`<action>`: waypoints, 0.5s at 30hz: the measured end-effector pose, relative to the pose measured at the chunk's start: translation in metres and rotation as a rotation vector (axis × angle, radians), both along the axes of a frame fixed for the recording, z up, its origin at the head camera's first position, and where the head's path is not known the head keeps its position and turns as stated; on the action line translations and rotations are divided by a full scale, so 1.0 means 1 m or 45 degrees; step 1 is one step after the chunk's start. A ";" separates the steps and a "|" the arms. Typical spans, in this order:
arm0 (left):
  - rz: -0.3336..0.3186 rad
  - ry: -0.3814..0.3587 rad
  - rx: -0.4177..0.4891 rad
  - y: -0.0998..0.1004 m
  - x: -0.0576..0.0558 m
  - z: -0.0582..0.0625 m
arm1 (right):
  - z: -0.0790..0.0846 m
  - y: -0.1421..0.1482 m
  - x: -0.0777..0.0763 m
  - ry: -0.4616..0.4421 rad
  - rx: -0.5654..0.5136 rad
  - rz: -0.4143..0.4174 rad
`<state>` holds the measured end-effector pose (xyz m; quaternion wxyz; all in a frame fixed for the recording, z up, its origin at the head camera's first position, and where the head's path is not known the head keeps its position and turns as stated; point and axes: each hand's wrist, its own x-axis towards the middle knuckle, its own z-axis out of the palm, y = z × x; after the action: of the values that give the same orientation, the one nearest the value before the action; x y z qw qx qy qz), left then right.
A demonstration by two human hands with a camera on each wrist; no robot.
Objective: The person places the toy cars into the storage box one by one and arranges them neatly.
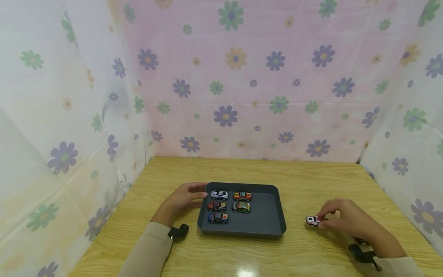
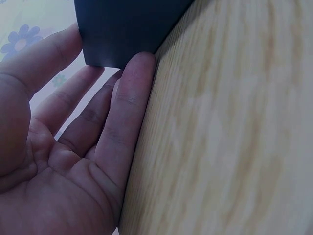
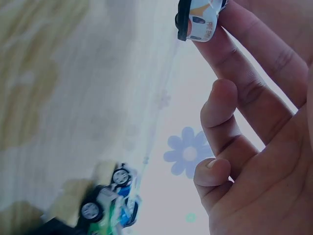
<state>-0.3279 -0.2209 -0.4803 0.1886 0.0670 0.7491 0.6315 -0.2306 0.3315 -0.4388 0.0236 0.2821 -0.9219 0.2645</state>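
A dark grey tray holds several small toy cars, with a white-and-blue one at its far left. My left hand is at the tray's left side. In the left wrist view, fairly straight fingers touch the tray's wall. Right of the tray, my right hand pinches a white-and-red toy car between thumb and fingers, at or just above the table. That toy car shows at the top of the right wrist view, partly cut off.
More toy cars, with green and blue parts, stand near my right wrist; the head view mostly hides them. The wooden table meets flowered cloth at the back and on both sides.
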 end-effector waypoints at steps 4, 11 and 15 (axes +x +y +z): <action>0.006 0.001 -0.011 0.000 0.001 0.001 | 0.004 -0.005 -0.003 0.035 0.017 -0.005; 0.006 0.010 -0.021 0.001 0.001 0.001 | 0.011 -0.017 -0.008 0.072 -0.016 0.022; 0.015 0.010 -0.026 0.001 0.001 0.002 | 0.018 -0.028 -0.011 0.118 -0.024 0.056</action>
<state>-0.3267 -0.2201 -0.4784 0.1826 0.0631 0.7567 0.6245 -0.2413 0.3033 -0.4207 0.0631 0.3140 -0.9108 0.2605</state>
